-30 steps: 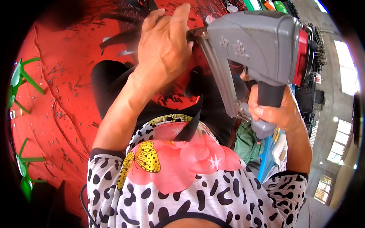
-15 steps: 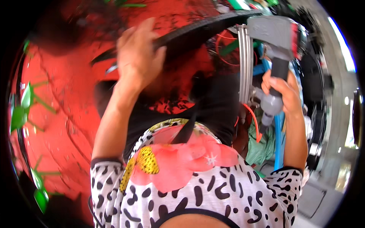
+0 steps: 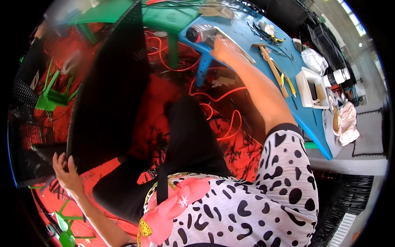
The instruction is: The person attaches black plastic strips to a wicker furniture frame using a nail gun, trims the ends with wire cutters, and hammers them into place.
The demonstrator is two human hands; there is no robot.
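Observation:
A large black woven piece (image 3: 109, 94) stands tilted on its edge at my left, rising toward the far side. At its near lower corner is my left hand (image 3: 68, 176), fingers apart and fingertips against the dark edge. My right arm reaches forward to the blue table. There my right hand (image 3: 226, 50), slightly blurred, is closed on a pneumatic nail gun with a grey body (image 3: 202, 33) and a long silver magazine (image 3: 235, 44). The tool lies at the table's far left corner. My fingers partly hide its handle.
On the blue table (image 3: 257, 35) lie a hammer (image 3: 269, 68), yellow-handled pliers (image 3: 288, 82) and a white bin (image 3: 310, 88). A green table (image 3: 168, 18) adjoins it. An orange hose (image 3: 218, 99) loops over the red floor among black scraps. A small green stool (image 3: 51, 99) is at left.
The nail gun has gone from raised at my right to the blue table, my right hand still on it. My left hand moved down and left; the black woven piece now stands more upright.

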